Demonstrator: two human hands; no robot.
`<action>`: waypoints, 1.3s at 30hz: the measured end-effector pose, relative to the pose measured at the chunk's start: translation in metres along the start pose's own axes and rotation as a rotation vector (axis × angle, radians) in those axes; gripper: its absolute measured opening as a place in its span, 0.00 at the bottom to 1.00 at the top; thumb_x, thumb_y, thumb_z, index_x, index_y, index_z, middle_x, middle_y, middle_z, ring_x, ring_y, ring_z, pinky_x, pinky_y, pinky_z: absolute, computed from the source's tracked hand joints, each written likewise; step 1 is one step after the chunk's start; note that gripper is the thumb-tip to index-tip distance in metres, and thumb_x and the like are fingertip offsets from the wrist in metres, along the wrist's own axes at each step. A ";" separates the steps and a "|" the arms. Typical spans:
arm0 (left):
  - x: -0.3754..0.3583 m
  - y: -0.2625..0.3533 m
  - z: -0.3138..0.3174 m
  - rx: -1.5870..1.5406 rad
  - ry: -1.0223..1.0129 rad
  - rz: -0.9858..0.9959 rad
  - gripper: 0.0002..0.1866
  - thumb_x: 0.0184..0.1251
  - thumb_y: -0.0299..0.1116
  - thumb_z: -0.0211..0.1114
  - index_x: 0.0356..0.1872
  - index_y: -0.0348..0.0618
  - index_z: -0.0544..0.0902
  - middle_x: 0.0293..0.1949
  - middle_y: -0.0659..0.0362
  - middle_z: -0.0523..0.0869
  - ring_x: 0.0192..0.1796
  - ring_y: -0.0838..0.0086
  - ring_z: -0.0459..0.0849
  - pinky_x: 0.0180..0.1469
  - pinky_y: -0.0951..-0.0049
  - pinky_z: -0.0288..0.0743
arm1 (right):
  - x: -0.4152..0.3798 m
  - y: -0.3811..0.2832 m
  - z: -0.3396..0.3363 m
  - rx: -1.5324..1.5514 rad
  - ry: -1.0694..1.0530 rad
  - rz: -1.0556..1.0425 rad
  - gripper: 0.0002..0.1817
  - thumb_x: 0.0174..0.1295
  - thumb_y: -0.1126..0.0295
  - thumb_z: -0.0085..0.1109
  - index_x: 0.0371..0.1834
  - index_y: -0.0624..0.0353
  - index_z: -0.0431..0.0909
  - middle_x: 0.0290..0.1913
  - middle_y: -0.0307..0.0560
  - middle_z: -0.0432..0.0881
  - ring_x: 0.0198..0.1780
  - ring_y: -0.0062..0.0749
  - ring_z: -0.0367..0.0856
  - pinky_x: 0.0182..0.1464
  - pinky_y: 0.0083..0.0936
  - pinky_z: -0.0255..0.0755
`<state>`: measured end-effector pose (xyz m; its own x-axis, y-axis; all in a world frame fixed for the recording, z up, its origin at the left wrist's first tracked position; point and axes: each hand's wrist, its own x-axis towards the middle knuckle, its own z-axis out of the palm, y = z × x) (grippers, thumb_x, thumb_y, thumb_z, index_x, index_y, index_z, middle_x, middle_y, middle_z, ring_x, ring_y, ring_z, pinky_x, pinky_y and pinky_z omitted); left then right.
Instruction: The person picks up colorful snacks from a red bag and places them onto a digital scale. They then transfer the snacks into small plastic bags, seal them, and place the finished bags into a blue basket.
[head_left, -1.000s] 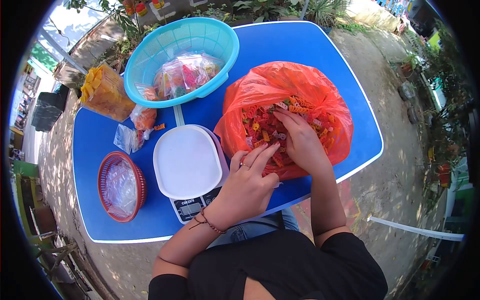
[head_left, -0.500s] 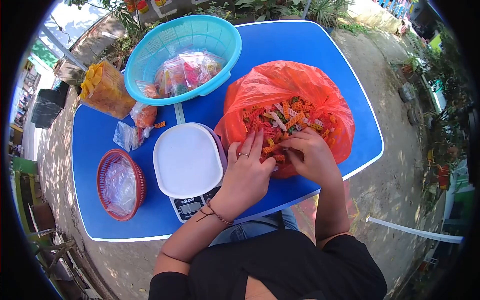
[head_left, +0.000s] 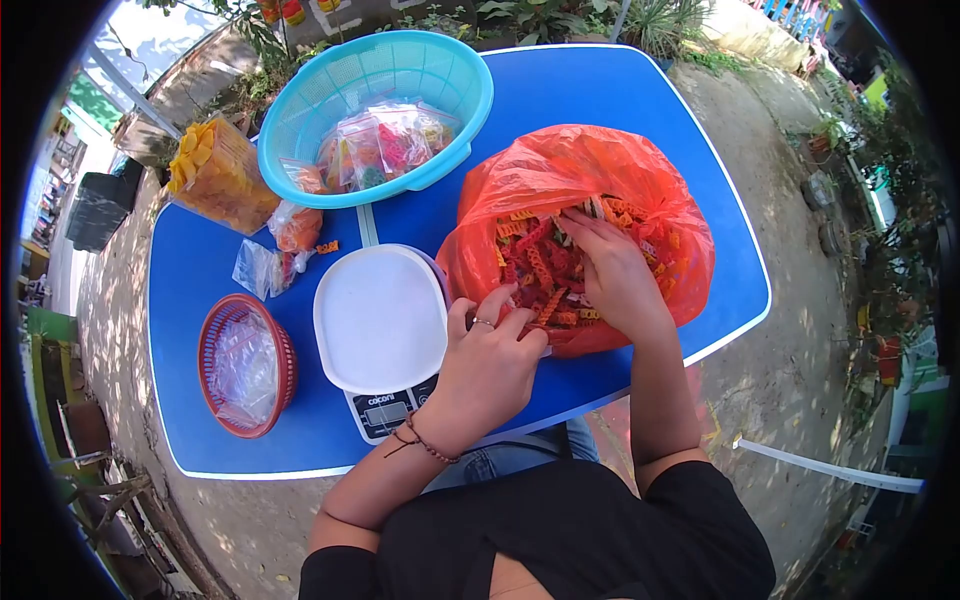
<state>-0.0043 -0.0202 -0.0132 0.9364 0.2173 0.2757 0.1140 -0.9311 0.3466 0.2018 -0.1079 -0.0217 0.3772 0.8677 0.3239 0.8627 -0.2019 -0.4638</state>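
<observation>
A large red-orange plastic bag point(head_left: 520, 185) lies open on the table, filled with dry twisted snack pieces point(head_left: 540, 255) in red, orange and yellow. My right hand point(head_left: 618, 275) reaches into it, fingers stretched over the pieces, fingertips partly hidden among them. At the bag's near left rim is my left hand point(head_left: 490, 360), fingers curled, with a ring and a beaded bracelet. A bit of clear film shows by its fingers; what they grip I cannot make out. Left of that hand stands a kitchen scale point(head_left: 381, 413) with a bare white tray point(head_left: 380, 320).
A turquoise basket point(head_left: 280, 150) at the back holds several filled packets point(head_left: 385, 145). Beside it stand a bag of yellow chips point(head_left: 222, 175) and a small bag of orange pieces point(head_left: 296, 228). A red basket point(head_left: 288, 370) with clear bags point(head_left: 243, 370) sits at the left.
My right hand has moved away from my left, up and deeper into the snack pieces. My left hand has drawn back slightly toward the bag's near rim. Some pieces have shifted.
</observation>
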 end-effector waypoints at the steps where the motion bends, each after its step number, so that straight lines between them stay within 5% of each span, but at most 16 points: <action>1: -0.001 -0.001 0.000 -0.003 0.002 0.000 0.05 0.63 0.33 0.66 0.34 0.47 0.88 0.52 0.52 0.88 0.69 0.57 0.76 0.67 0.49 0.57 | 0.001 0.003 -0.003 0.024 0.029 0.003 0.25 0.60 0.85 0.50 0.62 0.70 0.79 0.65 0.64 0.80 0.68 0.56 0.76 0.71 0.45 0.70; 8: 0.000 -0.001 0.001 -0.035 0.040 0.007 0.05 0.62 0.33 0.67 0.35 0.47 0.87 0.57 0.52 0.87 0.69 0.56 0.76 0.68 0.49 0.57 | 0.007 0.008 -0.007 0.061 0.076 0.060 0.25 0.60 0.86 0.49 0.63 0.70 0.79 0.64 0.66 0.80 0.67 0.58 0.77 0.70 0.44 0.70; 21: 0.014 -0.003 -0.002 -0.008 0.017 0.010 0.04 0.63 0.31 0.67 0.36 0.46 0.86 0.57 0.54 0.85 0.65 0.59 0.80 0.68 0.49 0.57 | -0.031 -0.016 -0.012 0.075 -0.287 -0.054 0.24 0.58 0.75 0.59 0.61 0.59 0.82 0.62 0.49 0.84 0.66 0.47 0.78 0.68 0.45 0.67; 30: 0.008 -0.008 -0.008 0.027 0.001 -0.064 0.02 0.62 0.29 0.67 0.35 0.47 0.86 0.53 0.58 0.87 0.65 0.65 0.80 0.71 0.46 0.49 | -0.042 -0.012 -0.051 -0.089 -0.200 0.035 0.14 0.54 0.74 0.65 0.44 0.57 0.90 0.49 0.45 0.89 0.58 0.45 0.80 0.66 0.43 0.69; 39: 0.000 -0.010 -0.013 0.014 0.034 -0.121 0.02 0.63 0.28 0.67 0.35 0.47 0.86 0.48 0.62 0.87 0.63 0.67 0.81 0.71 0.44 0.49 | -0.035 -0.006 -0.046 -0.152 -0.071 0.072 0.10 0.56 0.77 0.63 0.40 0.57 0.89 0.43 0.43 0.88 0.53 0.43 0.81 0.58 0.41 0.72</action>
<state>-0.0093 -0.0074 -0.0048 0.9036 0.3379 0.2634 0.2302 -0.9014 0.3667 0.1992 -0.1581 0.0078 0.4198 0.8773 0.2328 0.8773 -0.3265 -0.3518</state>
